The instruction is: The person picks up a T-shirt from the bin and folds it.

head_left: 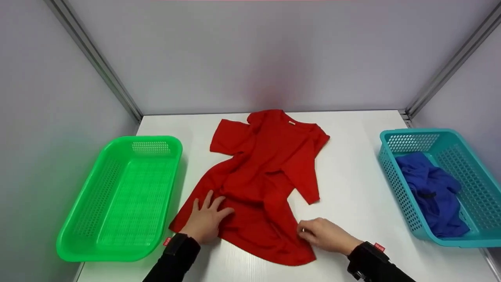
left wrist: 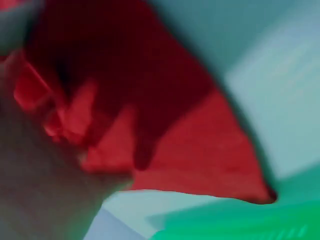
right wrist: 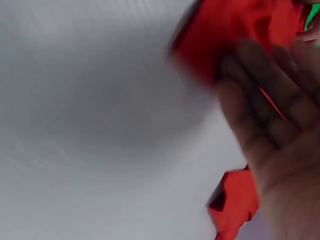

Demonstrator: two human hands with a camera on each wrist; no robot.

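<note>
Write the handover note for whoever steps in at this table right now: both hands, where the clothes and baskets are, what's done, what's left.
Left hand: flat, fingers spread, pressing on the lower left part of the red T-shirt.
Right hand: fingers curled at the shirt's lower right edge; it looks like a pinch on the hem, though the wrist view is too blurred to confirm.
The shirt lies on the white table between the baskets, rumpled, one sleeve folded inward.
Green basket, left: nothing in it.
Teal basket, right: holds a crumpled blue garment.
Done: the shirt is out on the table.
Left: probably flattening and folding it; no neat fold shows yet.
</note>
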